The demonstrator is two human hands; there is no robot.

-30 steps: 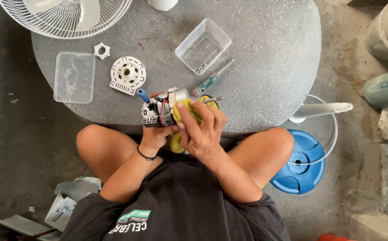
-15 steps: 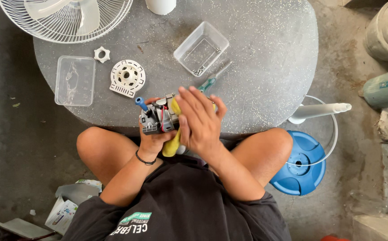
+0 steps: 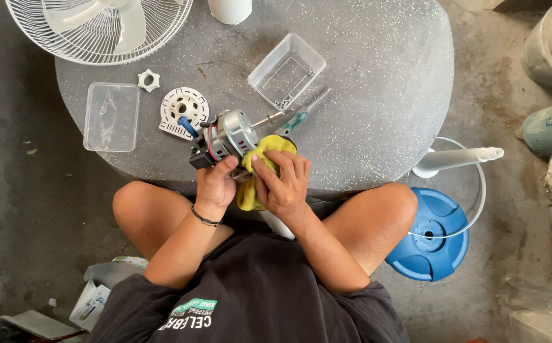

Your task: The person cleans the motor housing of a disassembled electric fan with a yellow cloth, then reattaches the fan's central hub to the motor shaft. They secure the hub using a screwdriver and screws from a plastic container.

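Your left hand [image 3: 215, 184] is wrapped around the fan motor [image 3: 228, 136] and holds it up just over the near edge of the grey worktop [image 3: 377, 82], above your knees. Your right hand [image 3: 285, 184] is pressed onto a yellow cloth [image 3: 269, 149], with the fingers curled over it, and the cloth sits against the side of the motor.

The motor looks like hard metal, so it is likely heavy for its size and will not bend. Hold it by the round silver body, not by the thin shaft sticking out or the red and black wires, which look easy to pull loose. The cloth is soft and floppy, so bunch it up to keep a good grip.

A screwdriver [image 3: 301, 114] with a green handle lies just beside the motor, near a clear box [image 3: 287, 70]. A white round part [image 3: 184, 113] lies to the left
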